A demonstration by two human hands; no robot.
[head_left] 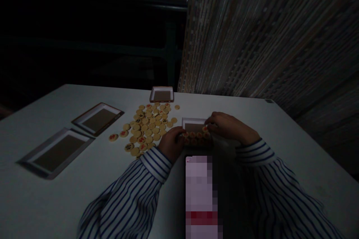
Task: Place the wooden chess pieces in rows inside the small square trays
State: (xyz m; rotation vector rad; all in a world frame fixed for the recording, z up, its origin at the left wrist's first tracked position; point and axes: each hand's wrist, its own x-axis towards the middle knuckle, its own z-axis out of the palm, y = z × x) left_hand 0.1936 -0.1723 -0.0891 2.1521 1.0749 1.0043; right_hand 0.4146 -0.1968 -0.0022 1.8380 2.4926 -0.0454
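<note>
A small open box [193,122] sits on the white table [45,201] in front of me, with a row of round wooden game discs [196,135] along its near side. My left hand [171,142] rests curled at the box's left end, fingertips on the discs. My right hand [227,126] is at the right end, fingers pinched on one disc [205,128]. A heap of loose tan discs [148,125] with red and black characters lies just left of the box.
Two shallow box lids [57,153] [97,118] lie at the left of the table. Another small box [162,94] stands behind the heap. A blurred-out rectangular thing [200,198] lies between my striped sleeves. A woven curtain [266,33] hangs at the right.
</note>
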